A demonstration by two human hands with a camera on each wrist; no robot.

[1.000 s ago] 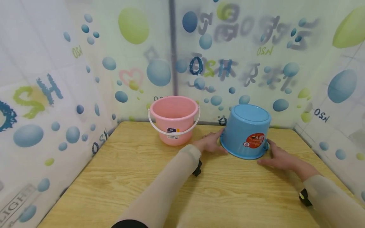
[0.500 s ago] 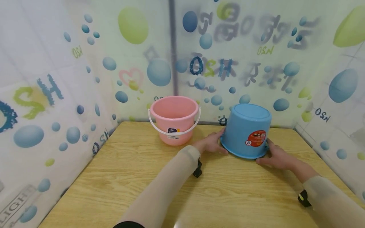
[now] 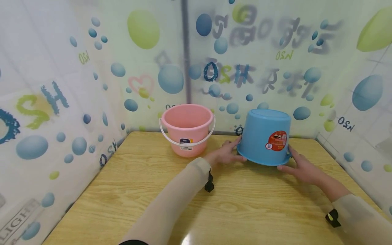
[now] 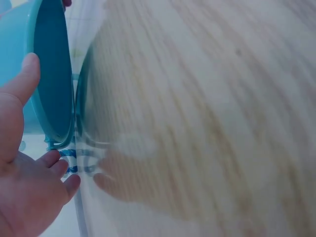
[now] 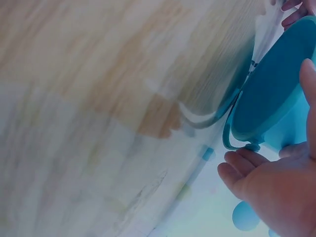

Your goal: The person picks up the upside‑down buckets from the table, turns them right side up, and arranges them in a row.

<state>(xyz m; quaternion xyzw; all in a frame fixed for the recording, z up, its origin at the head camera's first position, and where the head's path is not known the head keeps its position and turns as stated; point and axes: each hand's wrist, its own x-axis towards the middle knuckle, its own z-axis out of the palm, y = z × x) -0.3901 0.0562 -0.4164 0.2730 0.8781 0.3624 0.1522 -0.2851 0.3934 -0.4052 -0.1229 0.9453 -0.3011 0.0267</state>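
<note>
A blue bucket (image 3: 263, 139) with a red label is upside down at the right of the table, tilted so that its dark inside (image 5: 276, 84) shows in both wrist views. My left hand (image 3: 225, 153) holds its left side, the thumb at the rim and the other fingers beside the handle joint. On the opposite side my right hand (image 3: 303, 168) holds it, thumb near the rim and fingers by the handle end (image 5: 252, 147). A pink bucket (image 3: 187, 136) stands upright to the left, its white handle (image 3: 191, 144) hanging across the front.
The wooden table (image 3: 137, 190) meets a patterned curtain wall (image 3: 147, 68) at the back, with more printed walls left and right. The pink bucket is close beside my left hand.
The blue bucket's near rim has risen a little and its top has tipped back, away from me. Both hands moved with it. The pink bucket stayed in place.
</note>
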